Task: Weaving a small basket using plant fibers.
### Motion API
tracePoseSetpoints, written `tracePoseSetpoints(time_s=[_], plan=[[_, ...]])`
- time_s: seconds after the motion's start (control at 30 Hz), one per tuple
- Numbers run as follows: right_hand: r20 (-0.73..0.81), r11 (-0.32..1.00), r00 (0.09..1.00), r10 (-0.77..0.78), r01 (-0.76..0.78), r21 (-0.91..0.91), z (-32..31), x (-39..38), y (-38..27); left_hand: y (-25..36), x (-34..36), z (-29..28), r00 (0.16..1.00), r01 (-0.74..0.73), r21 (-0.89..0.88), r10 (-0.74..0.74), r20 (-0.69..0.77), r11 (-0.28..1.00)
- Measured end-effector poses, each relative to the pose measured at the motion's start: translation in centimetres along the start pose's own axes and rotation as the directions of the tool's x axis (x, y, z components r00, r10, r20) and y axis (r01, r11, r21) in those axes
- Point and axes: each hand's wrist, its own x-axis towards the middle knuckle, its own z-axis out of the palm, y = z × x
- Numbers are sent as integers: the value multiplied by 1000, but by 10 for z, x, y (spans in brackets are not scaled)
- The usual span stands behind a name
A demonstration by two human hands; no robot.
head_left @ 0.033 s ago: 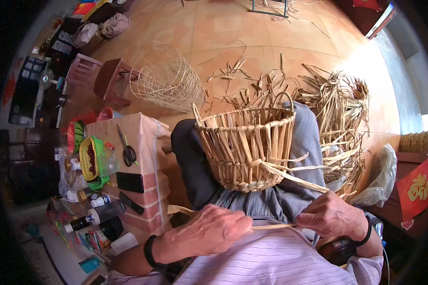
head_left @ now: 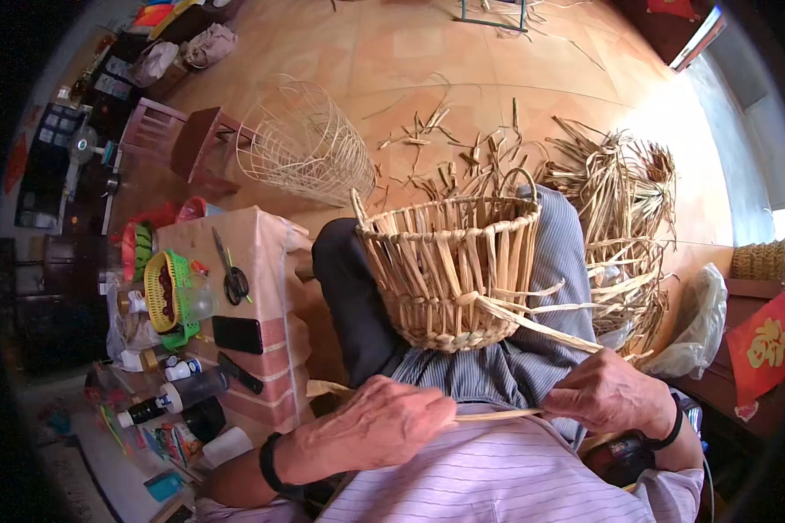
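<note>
Between my two closed hands a pale, dried plant strip (head_left: 497,416) is stretched in front of my striped shirt. My left hand (head_left: 384,423) pinches its left part, and a loose end shows past that wrist. The other end is gripped by my right hand (head_left: 606,392). A woven basket (head_left: 458,270) with two small loop handles stands tilted on my lap, its lower side bound by a twined band. From that band several loose strips (head_left: 541,324) run to the right, one reaching my right hand.
To the left, a cloth-covered table (head_left: 235,222) bears scissors (head_left: 233,279), a black phone (head_left: 237,334), bottles and a green basket (head_left: 183,296). A wire-like open frame basket (head_left: 310,152) lies on the floor ahead. Bundled dried stalks (head_left: 619,192) and a plastic bag (head_left: 698,322) are at the right.
My left hand has shifted slightly left, and a little more of the strip shows between my hands. The basket has stayed in place.
</note>
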Motion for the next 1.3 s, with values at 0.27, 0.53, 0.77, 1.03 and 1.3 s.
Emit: tracePoseSetpoints(time_s=[0.27,0.53,0.77,1.03,1.3], plan=[[33,996,996,84,-85,13,-20,-17,13,-4,-35,-35,991,106,94,-113,71,990],[-145,978,968,204,-209,-22,-7,-62,38,-30,-23,-39,991,104,197,-118,59,975],[-381,861,900,212,-356,-363,13,-5,4,-17,26,13,993,74,72,-67,-99,995],[-406,999,913,25,-40,-28,60,49,5,-8,56,12,969,248,-81,-246,34,966],[-658,958,697,284,-190,213,35,44,33,-9,115,-54,799,252,278,-38,-601,927]])
